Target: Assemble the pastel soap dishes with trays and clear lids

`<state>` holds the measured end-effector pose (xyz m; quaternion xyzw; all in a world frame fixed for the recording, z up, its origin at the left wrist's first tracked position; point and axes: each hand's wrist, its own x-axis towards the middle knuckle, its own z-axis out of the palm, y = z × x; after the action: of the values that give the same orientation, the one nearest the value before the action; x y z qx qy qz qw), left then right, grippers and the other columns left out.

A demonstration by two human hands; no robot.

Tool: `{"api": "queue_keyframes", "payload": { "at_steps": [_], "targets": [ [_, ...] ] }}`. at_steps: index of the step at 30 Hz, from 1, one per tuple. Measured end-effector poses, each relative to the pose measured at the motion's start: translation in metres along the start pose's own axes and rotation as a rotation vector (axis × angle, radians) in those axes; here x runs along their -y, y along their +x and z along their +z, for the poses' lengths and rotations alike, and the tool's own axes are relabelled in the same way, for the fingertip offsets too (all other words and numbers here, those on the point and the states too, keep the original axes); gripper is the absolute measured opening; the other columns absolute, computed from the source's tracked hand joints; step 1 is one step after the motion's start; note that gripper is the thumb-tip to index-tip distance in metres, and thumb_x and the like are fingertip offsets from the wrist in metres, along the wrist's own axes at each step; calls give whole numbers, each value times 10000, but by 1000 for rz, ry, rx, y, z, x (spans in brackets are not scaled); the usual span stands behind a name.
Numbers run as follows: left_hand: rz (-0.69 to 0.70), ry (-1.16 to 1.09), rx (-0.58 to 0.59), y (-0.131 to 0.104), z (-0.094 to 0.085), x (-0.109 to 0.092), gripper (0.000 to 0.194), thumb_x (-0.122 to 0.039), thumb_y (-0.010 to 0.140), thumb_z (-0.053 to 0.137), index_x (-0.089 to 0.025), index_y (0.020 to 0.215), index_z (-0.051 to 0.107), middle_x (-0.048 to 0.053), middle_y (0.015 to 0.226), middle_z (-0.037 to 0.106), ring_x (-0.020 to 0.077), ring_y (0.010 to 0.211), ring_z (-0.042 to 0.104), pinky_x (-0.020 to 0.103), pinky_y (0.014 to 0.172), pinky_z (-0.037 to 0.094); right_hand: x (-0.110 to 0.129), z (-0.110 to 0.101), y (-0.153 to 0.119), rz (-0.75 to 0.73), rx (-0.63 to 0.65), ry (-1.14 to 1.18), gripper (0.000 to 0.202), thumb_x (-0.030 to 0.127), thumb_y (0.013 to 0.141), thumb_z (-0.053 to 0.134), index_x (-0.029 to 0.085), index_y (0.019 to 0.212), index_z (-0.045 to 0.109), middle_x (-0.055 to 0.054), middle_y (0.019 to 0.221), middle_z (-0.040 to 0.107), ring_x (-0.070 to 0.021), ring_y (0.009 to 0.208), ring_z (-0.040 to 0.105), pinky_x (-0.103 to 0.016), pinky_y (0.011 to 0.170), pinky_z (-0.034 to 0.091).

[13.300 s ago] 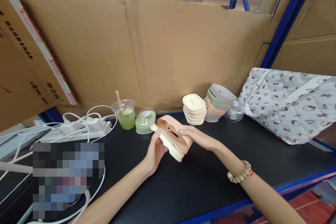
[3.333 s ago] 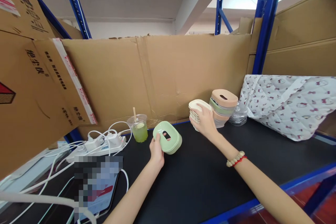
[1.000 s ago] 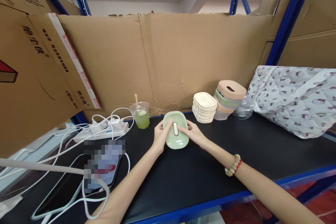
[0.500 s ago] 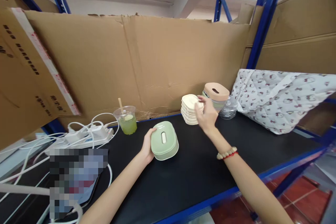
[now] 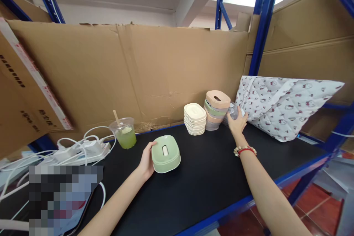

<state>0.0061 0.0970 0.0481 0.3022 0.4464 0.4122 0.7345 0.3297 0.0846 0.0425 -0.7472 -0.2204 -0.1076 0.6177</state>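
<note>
Phone [image 5: 84, 210], partly blurred out: nearer than the left fingers and to their left.
Power strip [image 5: 103, 150], white, cables attached: left of the left fingers, farther back.
Cup [image 5: 127, 139], clear, green drink, straw: just behind the left fingers, leftward.
Left hand [image 5: 146, 160]: fingers closed on the left side of the green box, thumb near its upper edge.
Green box [image 5: 172, 158], pale slide in the lid's slot: in the left fingers, above the counter [image 5: 199, 182], tilted toward the wearer; contact with the counter cannot be told.
Cream stack [image 5: 195, 118]: between the two hands' fingers, touched by neither.
Coloured stack [image 5: 213, 111], peach, green and grey: just left of the right fingers.
Clear plastic covers [image 5: 233, 110]: at the right fingertips.
Right hand [image 5: 238, 123]: fingers parted about the covers; a firm hold cannot be told. Change: it has gone from beside the cream stack to these covers, leaving the box to the left hand alone; the covers are, by judgement, the part now wanted.
Quilted bag [image 5: 276, 105]: right of the right fingers.
</note>
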Motion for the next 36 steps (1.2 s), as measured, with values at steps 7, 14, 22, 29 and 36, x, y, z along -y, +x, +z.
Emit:
{"api": "queue_keyframes", "payload": {
  "at_steps": [7, 14, 22, 29, 36],
  "targets": [
    [6, 6, 14, 2, 0, 1, 230, -249, 806, 455, -121, 863, 638, 54, 592, 636, 195, 595, 639, 315, 648, 523, -10, -3, 19, -112, 63, 11, 658, 398, 608, 593, 136, 1210, 565, -168, 1298, 398, -281, 1234, 373, -462, 1033, 318],
    [27, -2, 45, 3, -1, 2, 211, -241, 819, 448, -128, 851, 622, 68, 703, 675, 187, 632, 652, 300, 659, 524, -6, -7, 14, -158, 33, 44, 596, 325, 624, 613, 89, 1170, 573, -147, 1173, 519, -242, 1163, 446, -414, 1043, 338],
    [136, -86, 120, 10, -1, 6, 235, -278, 899, 418, -150, 978, 599, 66, 943, 688, 155, 817, 660, 246, 734, 519, 41, -11, -15, -335, -369, 274, 649, 456, 730, 453, 55, 1240, 437, -175, 1234, 410, -183, 1079, 469, -343, 964, 420],
    [153, -104, 125, 15, -5, 5, 376, -371, 917, 378, -169, 1187, 542, 101, 1078, 660, 162, 897, 650, 278, 814, 513, 61, 28, -125, -772, 836, 292, 673, 510, 615, 649, 175, 1194, 573, -87, 1072, 499, -143, 1025, 494, -304, 991, 420],
    [183, -118, 75, 13, -4, 2, 337, -368, 882, 459, -143, 1092, 596, 87, 932, 682, 165, 779, 652, 252, 660, 528, 58, 28, -155, -696, 1198, 152, 763, 460, 554, 748, 261, 1260, 538, -63, 1120, 461, -136, 1064, 475, -310, 1024, 387]
  ]
}}
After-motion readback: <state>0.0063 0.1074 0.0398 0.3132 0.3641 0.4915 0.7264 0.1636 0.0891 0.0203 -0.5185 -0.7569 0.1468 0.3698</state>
